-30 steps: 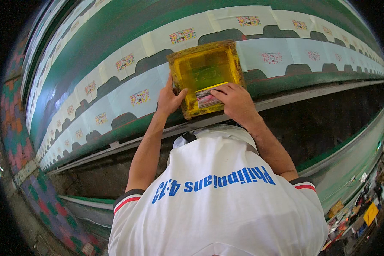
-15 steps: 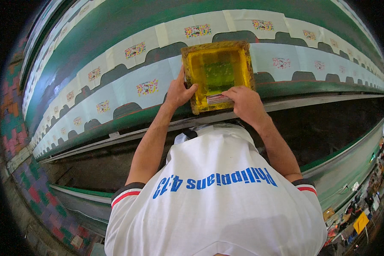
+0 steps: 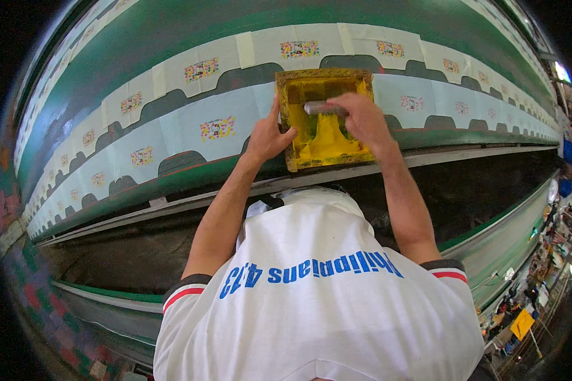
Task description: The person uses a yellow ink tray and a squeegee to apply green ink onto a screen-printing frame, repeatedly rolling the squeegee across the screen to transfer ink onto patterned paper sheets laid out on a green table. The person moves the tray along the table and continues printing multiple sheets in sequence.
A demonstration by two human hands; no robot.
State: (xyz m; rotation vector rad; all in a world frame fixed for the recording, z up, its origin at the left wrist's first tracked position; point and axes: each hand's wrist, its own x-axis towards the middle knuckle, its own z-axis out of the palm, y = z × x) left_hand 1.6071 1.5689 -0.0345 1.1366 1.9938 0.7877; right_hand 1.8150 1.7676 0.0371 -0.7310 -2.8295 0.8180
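Observation:
A square wooden screen frame [image 3: 324, 75], coated with yellow ink, lies on the green printing bench over a row of white cut pieces with colourful printed patches. My left hand [image 3: 271, 133] grips the frame's left side, its thumb pointing toward the inside. My right hand [image 3: 361, 120] is closed on a pale squeegee [image 3: 314, 108], held across the upper middle of the screen, with thick yellow ink [image 3: 324, 143] spread below it.
Rows of white pieces [image 3: 217, 127] with printed patches run along the curved green bench [image 3: 171, 32]. A metal rail [image 3: 465, 146] edges its near side, above a dark gap. A second green bench [image 3: 489, 270] stands behind me. Assorted clutter with a yellow sheet [image 3: 522, 324] lies at the right.
My right hand and the squeegee have moved up from the screen's near side to its upper middle, and a thick yellow ink patch now shows below them. The frame sits further right than one second ago.

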